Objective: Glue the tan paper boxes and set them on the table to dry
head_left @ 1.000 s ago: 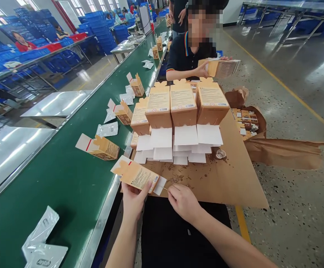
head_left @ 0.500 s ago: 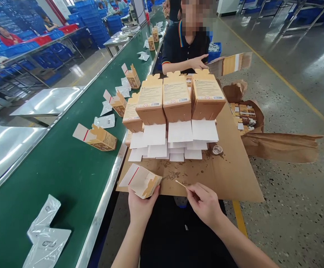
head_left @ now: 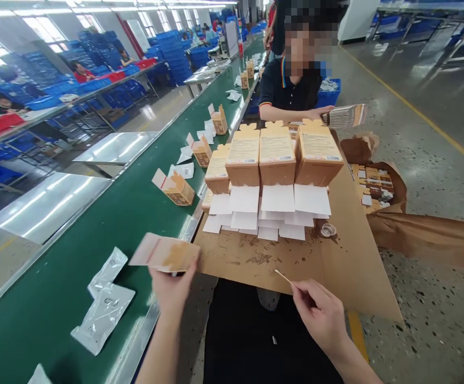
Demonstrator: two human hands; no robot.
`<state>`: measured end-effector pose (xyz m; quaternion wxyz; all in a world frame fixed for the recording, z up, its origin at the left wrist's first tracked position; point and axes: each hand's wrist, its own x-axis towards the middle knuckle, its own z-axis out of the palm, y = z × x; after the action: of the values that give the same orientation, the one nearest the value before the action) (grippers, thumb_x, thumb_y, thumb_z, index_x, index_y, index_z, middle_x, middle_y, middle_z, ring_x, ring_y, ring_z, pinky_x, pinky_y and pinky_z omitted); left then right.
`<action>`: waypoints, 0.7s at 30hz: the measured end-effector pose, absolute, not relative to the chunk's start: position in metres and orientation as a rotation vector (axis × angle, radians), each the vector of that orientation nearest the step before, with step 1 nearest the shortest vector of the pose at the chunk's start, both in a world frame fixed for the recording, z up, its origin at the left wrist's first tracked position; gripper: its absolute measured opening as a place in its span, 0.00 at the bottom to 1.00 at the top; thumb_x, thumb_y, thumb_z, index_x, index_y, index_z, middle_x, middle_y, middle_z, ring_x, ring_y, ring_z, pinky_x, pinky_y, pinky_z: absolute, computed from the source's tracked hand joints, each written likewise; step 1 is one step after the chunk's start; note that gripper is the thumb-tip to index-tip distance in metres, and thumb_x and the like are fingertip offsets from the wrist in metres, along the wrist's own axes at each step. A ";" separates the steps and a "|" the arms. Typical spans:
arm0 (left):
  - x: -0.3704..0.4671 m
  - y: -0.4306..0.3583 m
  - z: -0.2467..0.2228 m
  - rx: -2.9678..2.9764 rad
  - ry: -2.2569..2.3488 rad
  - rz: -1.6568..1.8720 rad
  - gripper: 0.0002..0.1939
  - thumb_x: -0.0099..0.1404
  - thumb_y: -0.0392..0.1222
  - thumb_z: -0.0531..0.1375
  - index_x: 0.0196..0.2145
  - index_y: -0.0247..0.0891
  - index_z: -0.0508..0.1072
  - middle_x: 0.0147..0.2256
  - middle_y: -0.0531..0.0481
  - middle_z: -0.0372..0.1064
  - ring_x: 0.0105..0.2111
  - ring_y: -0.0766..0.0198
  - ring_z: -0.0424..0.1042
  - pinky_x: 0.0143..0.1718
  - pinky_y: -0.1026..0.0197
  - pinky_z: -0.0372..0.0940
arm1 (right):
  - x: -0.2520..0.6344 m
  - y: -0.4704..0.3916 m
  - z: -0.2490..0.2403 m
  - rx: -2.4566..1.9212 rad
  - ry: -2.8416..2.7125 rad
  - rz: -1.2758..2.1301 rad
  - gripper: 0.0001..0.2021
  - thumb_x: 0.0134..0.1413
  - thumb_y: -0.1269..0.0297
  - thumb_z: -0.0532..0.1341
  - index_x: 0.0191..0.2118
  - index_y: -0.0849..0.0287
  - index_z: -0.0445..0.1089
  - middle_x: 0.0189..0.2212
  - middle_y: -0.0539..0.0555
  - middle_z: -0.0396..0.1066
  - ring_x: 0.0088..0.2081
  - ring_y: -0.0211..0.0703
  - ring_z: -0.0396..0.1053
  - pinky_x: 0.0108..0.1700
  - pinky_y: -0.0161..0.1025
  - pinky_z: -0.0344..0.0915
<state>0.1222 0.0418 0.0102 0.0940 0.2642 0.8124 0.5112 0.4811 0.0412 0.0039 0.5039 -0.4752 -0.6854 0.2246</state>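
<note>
My left hand (head_left: 174, 285) grips a small box (head_left: 168, 254) with its white flap raised, over the metal edge of the green belt. Between the thumb and fingers of my right hand (head_left: 319, 306) is a cotton swab (head_left: 283, 276), its tip pointing up and left above the cardboard sheet (head_left: 348, 266). Stacked boxes (head_left: 278, 154) with white flaps hanging toward me stand on that sheet. A small clear dish (head_left: 328, 230) sits right of the stack, with wet spots around it.
Silver pouches (head_left: 104, 317) and open boxes (head_left: 176, 189) lie along the green belt (head_left: 136, 224). Across the stack sits a person (head_left: 292, 88) holding a bundle of flat cardboard. A brown paper sack (head_left: 400, 186) of boxes stands on the floor at right.
My left hand has carried the box left, from the cardboard sheet to the belt's edge. The view has shifted. The person's cardboard bundle has turned. My right hand still holds the swab.
</note>
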 end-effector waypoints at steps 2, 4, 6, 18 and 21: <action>0.081 0.044 0.017 0.630 2.527 1.468 0.51 0.44 0.59 0.86 0.60 0.45 0.70 0.56 0.39 0.84 0.63 0.27 0.84 0.70 0.22 0.77 | 0.490 0.047 0.004 -1.156 -1.635 0.516 0.11 0.75 0.67 0.69 0.36 0.48 0.79 0.23 0.47 0.73 0.21 0.42 0.68 0.24 0.39 0.68; 0.047 0.050 0.019 0.579 2.593 1.355 0.50 0.42 0.56 0.87 0.58 0.44 0.71 0.57 0.37 0.83 0.65 0.24 0.82 0.71 0.20 0.75 | 0.495 0.053 0.004 -1.154 -1.630 0.506 0.11 0.75 0.65 0.69 0.35 0.48 0.79 0.23 0.47 0.74 0.20 0.43 0.69 0.23 0.39 0.69; 0.028 0.058 0.017 0.584 2.583 1.344 0.49 0.42 0.54 0.87 0.57 0.44 0.71 0.56 0.35 0.82 0.65 0.25 0.82 0.72 0.20 0.74 | 0.497 0.059 0.005 -1.141 -1.639 0.509 0.12 0.75 0.64 0.69 0.35 0.48 0.79 0.22 0.47 0.74 0.20 0.43 0.68 0.22 0.38 0.69; 0.094 0.117 0.077 1.471 1.972 2.088 0.29 0.73 0.58 0.72 0.64 0.43 0.77 0.63 0.35 0.79 0.68 0.41 0.82 0.77 0.34 0.71 | 0.537 0.060 0.003 -1.289 -1.522 0.348 0.15 0.72 0.52 0.71 0.31 0.48 0.81 0.21 0.48 0.74 0.18 0.42 0.70 0.22 0.35 0.72; 0.113 0.201 0.115 1.264 1.928 1.593 0.25 0.72 0.63 0.69 0.56 0.43 0.84 0.63 0.35 0.84 0.66 0.39 0.83 0.74 0.38 0.73 | 0.528 0.066 0.015 -1.252 -1.518 0.371 0.15 0.72 0.52 0.71 0.31 0.48 0.81 0.20 0.48 0.74 0.17 0.43 0.70 0.20 0.35 0.72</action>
<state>0.1134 0.2009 0.1146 0.1689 0.4447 0.6781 0.5602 0.5279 0.0655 0.0152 0.5394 -0.5264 -0.6384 0.1559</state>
